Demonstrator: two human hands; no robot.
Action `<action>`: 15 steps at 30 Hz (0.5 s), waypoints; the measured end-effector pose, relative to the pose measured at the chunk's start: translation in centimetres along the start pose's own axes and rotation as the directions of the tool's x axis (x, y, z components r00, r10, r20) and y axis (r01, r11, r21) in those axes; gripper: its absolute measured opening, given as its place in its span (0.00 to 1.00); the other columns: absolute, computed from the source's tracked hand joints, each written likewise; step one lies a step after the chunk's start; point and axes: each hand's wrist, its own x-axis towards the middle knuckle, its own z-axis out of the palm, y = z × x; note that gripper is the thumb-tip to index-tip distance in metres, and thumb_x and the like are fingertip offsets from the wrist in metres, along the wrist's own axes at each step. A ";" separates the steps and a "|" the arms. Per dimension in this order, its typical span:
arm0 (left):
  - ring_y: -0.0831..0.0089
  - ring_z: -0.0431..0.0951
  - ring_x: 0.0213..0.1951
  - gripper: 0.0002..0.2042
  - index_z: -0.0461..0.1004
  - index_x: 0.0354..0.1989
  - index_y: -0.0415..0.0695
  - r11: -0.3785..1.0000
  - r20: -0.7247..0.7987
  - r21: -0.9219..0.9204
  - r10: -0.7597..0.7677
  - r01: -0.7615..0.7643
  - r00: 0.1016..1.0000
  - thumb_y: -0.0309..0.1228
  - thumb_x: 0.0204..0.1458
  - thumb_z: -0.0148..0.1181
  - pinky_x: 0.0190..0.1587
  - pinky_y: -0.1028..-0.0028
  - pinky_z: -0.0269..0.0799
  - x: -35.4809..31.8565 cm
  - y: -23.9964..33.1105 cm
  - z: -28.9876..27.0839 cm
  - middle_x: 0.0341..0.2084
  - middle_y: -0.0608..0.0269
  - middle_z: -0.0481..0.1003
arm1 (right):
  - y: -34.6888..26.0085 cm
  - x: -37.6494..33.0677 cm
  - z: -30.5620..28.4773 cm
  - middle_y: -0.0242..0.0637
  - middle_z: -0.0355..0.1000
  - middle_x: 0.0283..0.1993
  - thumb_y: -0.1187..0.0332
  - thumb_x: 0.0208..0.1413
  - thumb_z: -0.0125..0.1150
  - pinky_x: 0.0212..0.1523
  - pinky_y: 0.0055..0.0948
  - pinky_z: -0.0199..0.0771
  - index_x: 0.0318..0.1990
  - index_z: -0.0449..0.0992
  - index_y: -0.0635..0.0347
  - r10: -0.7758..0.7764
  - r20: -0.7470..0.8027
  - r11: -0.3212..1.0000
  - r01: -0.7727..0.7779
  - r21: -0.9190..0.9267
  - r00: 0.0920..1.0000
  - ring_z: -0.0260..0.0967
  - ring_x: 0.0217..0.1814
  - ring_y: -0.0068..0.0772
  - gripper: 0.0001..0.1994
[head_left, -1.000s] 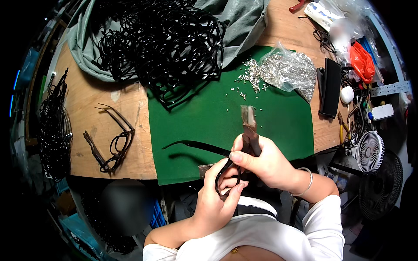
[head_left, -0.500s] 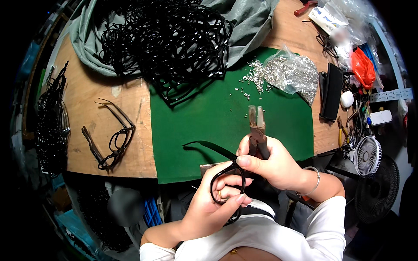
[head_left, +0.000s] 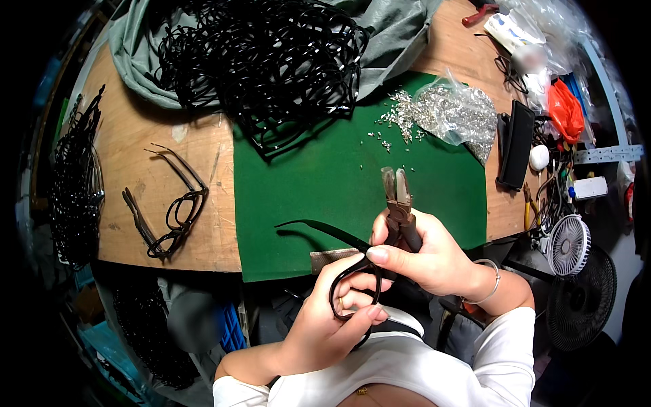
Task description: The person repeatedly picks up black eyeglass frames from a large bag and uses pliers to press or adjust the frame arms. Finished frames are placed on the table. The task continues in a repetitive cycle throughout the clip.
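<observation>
Above my lap my left hand [head_left: 319,332] grips a black eyeglass frame [head_left: 331,233] by its round rims, fingers reaching through and around one lens opening. One temple of the frame sticks out to the left over the green mat. My right hand [head_left: 434,254] is closed around the handles of a pair of pliers [head_left: 399,205], whose jaws point away from me, slightly parted, with nothing visible between them. The right thumb presses near the frame's hinge, beside the left fingertips. Part of the frame's lower rim is hidden by my left fingers.
A green mat [head_left: 305,183] covers the table's middle. Beyond it lies a big heap of black frames [head_left: 264,68] on grey cloth. Small silvery pieces spill from a clear bag [head_left: 451,112]. Other glasses [head_left: 178,217] lie left; a black case [head_left: 517,146] and small fan [head_left: 569,245] stand right.
The whole view has shifted slightly. The plier jaws look a little wider apart than before. Both hands keep the same holds on the frame and the pliers.
</observation>
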 end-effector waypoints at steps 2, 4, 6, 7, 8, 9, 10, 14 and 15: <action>0.78 0.72 0.32 0.27 0.45 0.55 0.40 0.997 0.008 -0.062 -0.040 0.041 0.999 0.15 0.47 0.47 0.38 0.78 0.70 -0.1 0.2 -0.1 0.40 0.50 0.66 | -0.1 0.1 -0.2 0.28 0.63 0.25 0.68 0.52 0.53 0.28 0.17 0.62 0.31 0.63 0.62 0.035 0.043 0.999 -0.036 0.014 0.998 0.60 0.27 0.14 0.08; 0.76 0.73 0.33 0.27 0.46 0.55 0.41 0.986 0.022 -0.146 -0.073 0.075 0.997 0.14 0.47 0.46 0.37 0.77 0.70 -0.3 0.5 -0.2 0.41 0.50 0.65 | 0.1 0.1 -0.1 0.27 0.63 0.25 0.67 0.52 0.54 0.28 0.17 0.61 0.31 0.64 0.62 0.033 0.044 0.999 -0.034 0.042 0.998 0.60 0.28 0.14 0.08; 0.76 0.73 0.33 0.27 0.47 0.55 0.41 0.982 0.060 -0.162 -0.086 0.094 0.994 0.14 0.47 0.46 0.37 0.77 0.71 -0.4 0.8 -0.4 0.41 0.51 0.65 | 0.0 -0.1 -0.2 0.28 0.64 0.27 0.67 0.51 0.55 0.30 0.18 0.62 0.32 0.65 0.61 0.033 0.038 0.999 -0.034 0.036 0.999 0.60 0.29 0.15 0.08; 0.75 0.73 0.33 0.26 0.48 0.55 0.41 0.980 0.055 -0.179 -0.084 0.093 0.995 0.14 0.47 0.46 0.37 0.77 0.70 -0.5 1.1 -0.5 0.40 0.51 0.66 | -0.3 -0.4 -0.4 0.29 0.64 0.28 0.68 0.49 0.56 0.32 0.19 0.63 0.32 0.65 0.61 0.035 0.036 0.999 -0.036 0.021 0.999 0.61 0.31 0.17 0.09; 0.75 0.73 0.33 0.26 0.48 0.55 0.41 0.978 0.061 -0.175 -0.102 0.111 0.993 0.14 0.48 0.46 0.36 0.78 0.70 -0.7 1.2 -0.7 0.40 0.51 0.66 | -0.6 -0.7 -0.6 0.30 0.65 0.29 0.68 0.48 0.57 0.34 0.20 0.63 0.32 0.65 0.61 0.037 0.032 0.999 -0.037 0.005 0.999 0.62 0.32 0.18 0.09; 0.74 0.73 0.33 0.26 0.48 0.55 0.41 0.977 0.068 -0.171 -0.120 0.130 0.990 0.14 0.48 0.47 0.36 0.78 0.70 -1.0 1.3 -0.9 0.40 0.51 0.66 | -1.1 -1.2 -1.2 0.31 0.67 0.30 0.68 0.48 0.57 0.36 0.21 0.64 0.32 0.65 0.62 0.042 0.026 0.985 -0.037 -0.170 0.999 0.64 0.33 0.20 0.09; 0.74 0.73 0.33 0.26 0.48 0.55 0.40 0.975 0.074 -0.161 -0.140 0.150 0.987 0.15 0.48 0.47 0.36 0.78 0.70 -1.0 1.6 -1.2 0.40 0.51 0.66 | -1.1 -1.7 -2.1 0.33 0.67 0.29 0.66 0.50 0.55 0.36 0.23 0.65 0.34 0.66 0.63 0.006 0.044 0.927 0.011 -0.374 0.999 0.65 0.33 0.22 0.10; 0.72 0.74 0.32 0.23 0.53 0.54 0.39 0.975 0.089 -0.131 -0.167 0.177 0.982 0.15 0.48 0.47 0.36 0.77 0.70 -1.1 1.9 -1.5 0.40 0.51 0.67 | -3.8 -2.4 -2.4 0.47 0.68 0.27 0.53 0.54 0.45 0.34 0.32 0.66 0.38 0.66 0.68 0.475 0.237 0.696 -0.196 -0.691 0.848 0.68 0.33 0.37 0.21; 0.72 0.74 0.32 0.21 0.55 0.53 0.39 0.975 0.078 -0.171 -0.128 0.140 0.989 0.15 0.48 0.47 0.36 0.77 0.69 -1.2 1.6 -1.4 0.40 0.51 0.68 | -3.9 -2.1 -2.1 0.48 0.68 0.27 0.54 0.54 0.45 0.33 0.33 0.66 0.39 0.66 0.69 0.469 0.264 0.698 -0.171 -0.695 0.843 0.68 0.32 0.39 0.21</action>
